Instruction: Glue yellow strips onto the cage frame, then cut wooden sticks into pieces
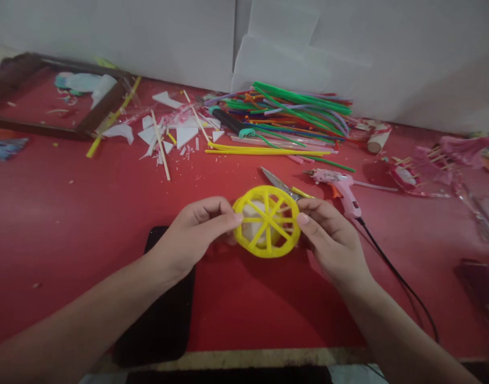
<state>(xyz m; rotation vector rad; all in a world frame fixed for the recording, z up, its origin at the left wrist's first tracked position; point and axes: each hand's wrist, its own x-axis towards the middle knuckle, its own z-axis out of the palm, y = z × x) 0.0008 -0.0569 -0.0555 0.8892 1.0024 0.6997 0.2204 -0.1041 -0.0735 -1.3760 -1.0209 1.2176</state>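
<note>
Between my two hands, above the red table, is a yellow spoked wheel (269,220) that looks made of pipe cleaners. Something whitish shows behind its spokes, and thin pale sticks show at the right; the rest is hidden. My left hand (206,224) pinches the left rim with its thumb on the front. On the opposite rim my right hand (328,234) grips the wheel the same way. Scissors (277,181) lie just behind the wheel, their handles partly covered. A pink glue gun (338,188) rests behind my right hand.
Colourful pipe cleaners (292,114) are heaped at the back, with yellow ones (264,151) in front. White scraps (187,136) and sticks (161,146) lie left of them. A black phone-like slab (172,314) lies under my left forearm. The gun's cord (396,277) runs toward the front right edge.
</note>
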